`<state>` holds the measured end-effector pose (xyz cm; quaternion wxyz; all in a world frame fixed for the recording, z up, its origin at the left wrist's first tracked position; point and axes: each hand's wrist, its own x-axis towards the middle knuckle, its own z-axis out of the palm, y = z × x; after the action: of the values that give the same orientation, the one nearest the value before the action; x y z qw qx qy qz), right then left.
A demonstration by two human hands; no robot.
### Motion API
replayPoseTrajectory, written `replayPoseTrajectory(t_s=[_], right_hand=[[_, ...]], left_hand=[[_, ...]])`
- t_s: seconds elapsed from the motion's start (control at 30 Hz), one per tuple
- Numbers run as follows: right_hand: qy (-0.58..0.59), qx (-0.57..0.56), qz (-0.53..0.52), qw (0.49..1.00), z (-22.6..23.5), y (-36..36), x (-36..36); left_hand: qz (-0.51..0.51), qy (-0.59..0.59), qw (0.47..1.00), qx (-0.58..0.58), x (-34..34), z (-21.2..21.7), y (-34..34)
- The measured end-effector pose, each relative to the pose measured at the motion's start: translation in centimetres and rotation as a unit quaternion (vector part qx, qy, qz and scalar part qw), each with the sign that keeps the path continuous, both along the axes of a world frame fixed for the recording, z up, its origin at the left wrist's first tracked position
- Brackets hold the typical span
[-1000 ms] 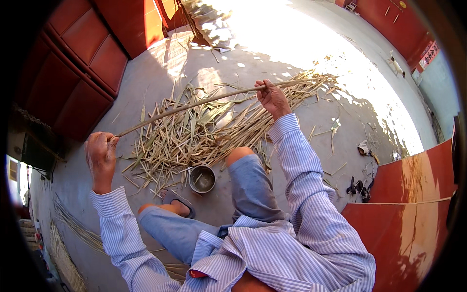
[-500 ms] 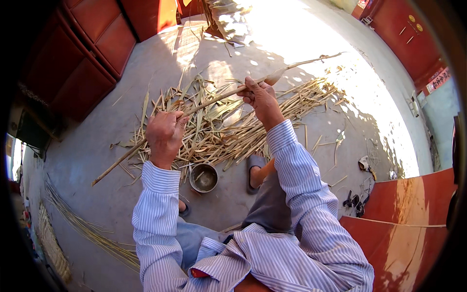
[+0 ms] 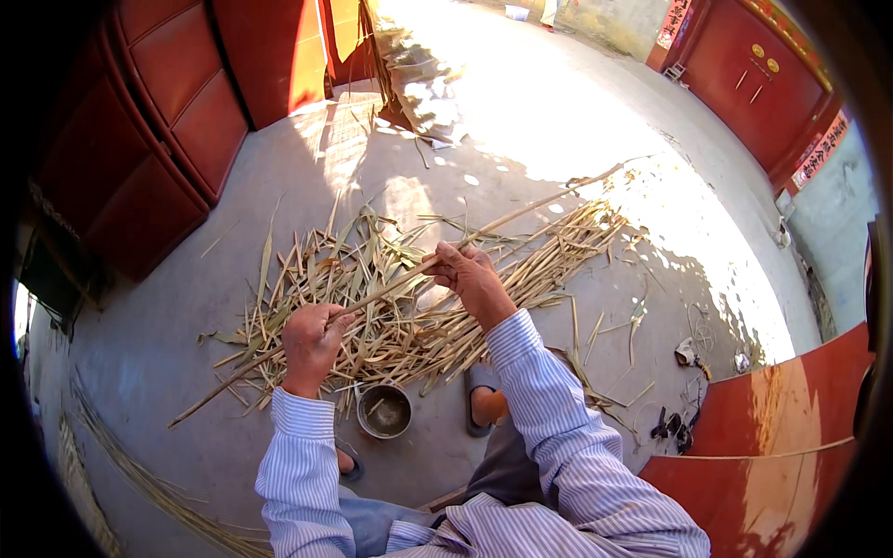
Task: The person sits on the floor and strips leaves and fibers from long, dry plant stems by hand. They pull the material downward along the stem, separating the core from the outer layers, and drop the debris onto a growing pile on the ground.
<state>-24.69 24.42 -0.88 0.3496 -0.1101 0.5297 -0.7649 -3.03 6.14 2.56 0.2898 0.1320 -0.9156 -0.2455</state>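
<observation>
A long dry stalk (image 3: 534,209) slants in front of me, its near end low at the left and its thin tip high at the right. My left hand (image 3: 314,346) is closed around it near the lower end. Farther up, my right hand (image 3: 472,282) pinches the same stalk between thumb and fingers. Beneath both hands lies a heap of dry stalks and leaf strips (image 3: 367,339). A small metal pot (image 3: 385,436) with a handle stands just in front of the heap, holding murky liquid and a short pale piece.
My slippered foot (image 3: 483,400) is right of the pot. Long thin stems (image 3: 139,465) lie on the floor at the left. Red leather-like seats (image 3: 200,102) stand at the far left, red panels (image 3: 753,418) at the right. Dark tangled items (image 3: 676,428) lie beside the panels.
Both hands have come lower with the stalk. The pale leaf sheath that stuck out beyond my right hand is off the stalk, and leaf strips now show beside my right forearm.
</observation>
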Motion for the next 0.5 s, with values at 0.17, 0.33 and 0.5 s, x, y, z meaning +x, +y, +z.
replayPoseTrajectory(t_s=[0.17, 0.33, 0.5], right_hand=[[0.034, 0.025, -0.028, 0.999, 0.8, -0.3, -0.8], [0.057, 0.030, 0.016, 0.998, 0.4, -2.0, 1.1], [0.093, 0.006, 0.041, 0.995, 1.2, -1.9, 1.3]], left_hand=[[-0.028, -0.045, 0.999, 0.000, 1.1, -0.3, -2.3], [0.005, -0.030, 0.990, 0.134, -0.5, -2.8, -1.4], [-0.003, -0.024, 0.934, 0.356, 0.0, -3.6, -1.5]])
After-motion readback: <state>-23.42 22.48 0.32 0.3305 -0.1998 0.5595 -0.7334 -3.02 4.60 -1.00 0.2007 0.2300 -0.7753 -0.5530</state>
